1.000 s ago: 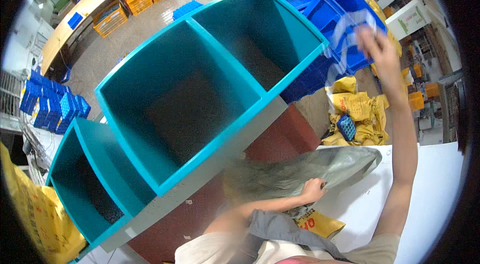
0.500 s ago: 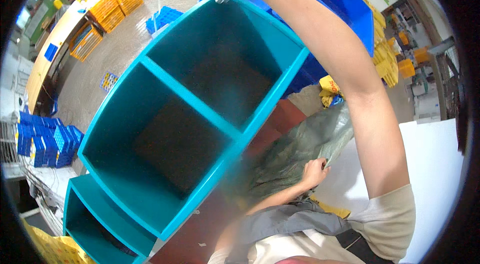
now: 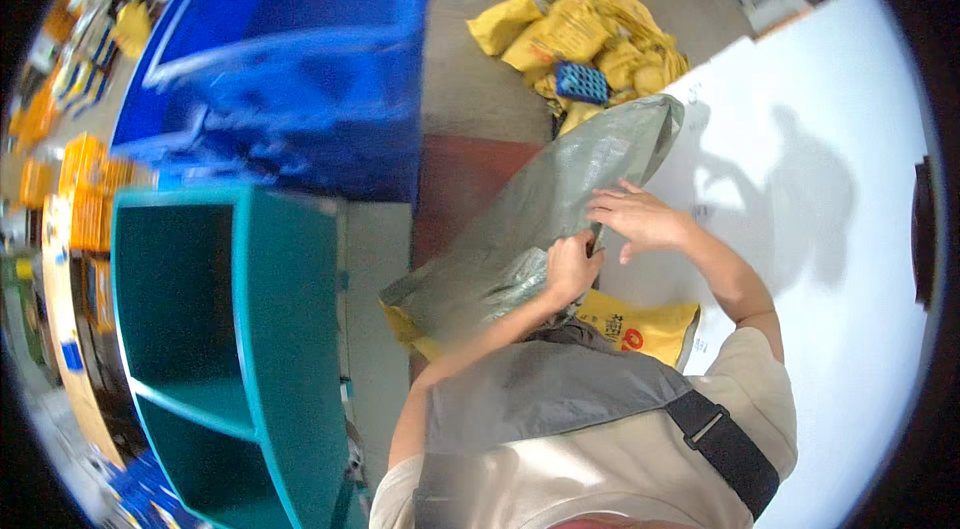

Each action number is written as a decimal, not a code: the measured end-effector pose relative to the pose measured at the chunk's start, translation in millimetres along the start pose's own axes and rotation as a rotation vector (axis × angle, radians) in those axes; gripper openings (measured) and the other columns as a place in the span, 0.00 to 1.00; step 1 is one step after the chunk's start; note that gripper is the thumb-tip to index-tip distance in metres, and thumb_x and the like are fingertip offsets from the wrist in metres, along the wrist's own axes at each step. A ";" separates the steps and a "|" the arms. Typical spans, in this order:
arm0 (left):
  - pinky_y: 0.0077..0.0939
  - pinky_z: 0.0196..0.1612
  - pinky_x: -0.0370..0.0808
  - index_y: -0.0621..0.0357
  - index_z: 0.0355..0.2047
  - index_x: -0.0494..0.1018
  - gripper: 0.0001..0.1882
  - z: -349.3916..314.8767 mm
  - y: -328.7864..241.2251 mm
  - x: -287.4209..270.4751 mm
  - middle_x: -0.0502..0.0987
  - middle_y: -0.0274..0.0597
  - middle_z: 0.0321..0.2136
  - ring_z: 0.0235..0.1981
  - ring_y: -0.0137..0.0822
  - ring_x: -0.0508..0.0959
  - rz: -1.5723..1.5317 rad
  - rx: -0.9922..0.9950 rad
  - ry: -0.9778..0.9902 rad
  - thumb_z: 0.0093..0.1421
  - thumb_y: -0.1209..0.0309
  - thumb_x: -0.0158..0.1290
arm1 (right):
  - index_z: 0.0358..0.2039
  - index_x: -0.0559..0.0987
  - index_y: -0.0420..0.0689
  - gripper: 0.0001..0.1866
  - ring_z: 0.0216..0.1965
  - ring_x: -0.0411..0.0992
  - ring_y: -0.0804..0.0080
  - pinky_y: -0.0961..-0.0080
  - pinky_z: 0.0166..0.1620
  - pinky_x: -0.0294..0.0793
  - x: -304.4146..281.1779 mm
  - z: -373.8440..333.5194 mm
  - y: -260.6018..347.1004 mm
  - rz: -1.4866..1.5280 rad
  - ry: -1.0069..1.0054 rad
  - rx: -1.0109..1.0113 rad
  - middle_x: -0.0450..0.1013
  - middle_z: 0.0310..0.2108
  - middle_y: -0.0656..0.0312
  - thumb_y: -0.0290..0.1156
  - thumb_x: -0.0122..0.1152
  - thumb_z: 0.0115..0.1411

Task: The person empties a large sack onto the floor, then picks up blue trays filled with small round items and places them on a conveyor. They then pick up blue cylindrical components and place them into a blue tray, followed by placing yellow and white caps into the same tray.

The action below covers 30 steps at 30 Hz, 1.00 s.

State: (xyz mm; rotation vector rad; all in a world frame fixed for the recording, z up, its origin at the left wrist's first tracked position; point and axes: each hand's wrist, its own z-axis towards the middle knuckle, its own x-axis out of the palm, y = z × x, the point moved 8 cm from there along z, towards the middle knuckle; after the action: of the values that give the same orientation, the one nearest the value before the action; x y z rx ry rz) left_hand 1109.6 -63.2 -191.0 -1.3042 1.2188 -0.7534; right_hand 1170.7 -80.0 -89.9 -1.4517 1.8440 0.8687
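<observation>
1. White surface (image 3: 850,349), along the right side; a shadow of the person falls across it, and a few small dark marks show on it.
2. Blue bin (image 3: 370,109), upper left, beyond the teal one; it is smeared by blur, so I cannot tell whether it is one bin or two.
3. Teal bin (image 3: 300,309), lower left, to the left of the person; a divider parts its inside.
4. Counter (image 3: 70,309), light wood, at the far left edge; orange crates (image 3: 90,179) show at its upper end.
5. Pile of yellow sacks (image 3: 555,29), on the floor at top centre, just beyond the upper end of the grey-green sack.
6. Grey-green sack (image 3: 540,199), in front of the person, slanting from lower left to upper right; its right-hand edge is at the hands, its left side lies over a red surface (image 3: 465,179).
7. Yellow bag (image 3: 640,321), near the person's front, just below the hands.
8. Blue tray (image 3: 582,83), resting on the near side of the yellow pile; rows of round hollows mark it.
9. Right hand (image 3: 640,219), just above and right of the left; its fingers are released and spread, their tips over the sack's edge; I cannot tell how firmly they touch.
10. Left hand (image 3: 573,267), at the sack's edge; its fingers are clenched, grasping a fold of it.
</observation>
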 end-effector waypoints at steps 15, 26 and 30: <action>0.35 0.45 0.73 0.66 0.46 0.74 0.23 239.5 84.8 -121.4 0.78 0.46 0.39 0.40 0.40 0.77 0.197 -0.527 -0.422 0.65 0.56 0.55 | 0.27 0.77 0.48 0.09 0.39 0.76 0.68 0.62 0.55 0.70 139.3 -96.0 -372.9 0.312 -1.024 0.545 0.77 0.34 0.68 0.19 0.62 0.45; 0.22 0.30 0.70 0.64 0.39 0.76 0.24 556.5 198.9 -157.0 0.75 0.38 0.30 0.28 0.30 0.73 -0.092 -0.307 -0.121 0.65 0.51 0.52 | 0.29 0.79 0.46 0.07 0.39 0.76 0.68 0.66 0.45 0.73 149.4 89.7 -430.3 0.097 -1.047 0.447 0.77 0.38 0.65 0.26 0.62 0.46; 0.23 0.28 0.70 0.60 0.41 0.75 0.23 648.6 371.1 -128.5 0.75 0.35 0.28 0.26 0.28 0.73 0.300 -0.563 0.090 0.60 0.51 0.59 | 0.31 0.79 0.47 0.09 0.40 0.74 0.67 0.68 0.44 0.71 204.6 222.8 -485.6 0.038 -1.107 0.514 0.76 0.39 0.64 0.28 0.60 0.46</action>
State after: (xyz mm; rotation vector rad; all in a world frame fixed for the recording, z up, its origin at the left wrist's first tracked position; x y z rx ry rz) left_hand 1609.2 315.9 -617.1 -1.4931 1.7318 -0.2559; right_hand 1622.3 -101.0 -440.4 -0.4191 1.0915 0.8590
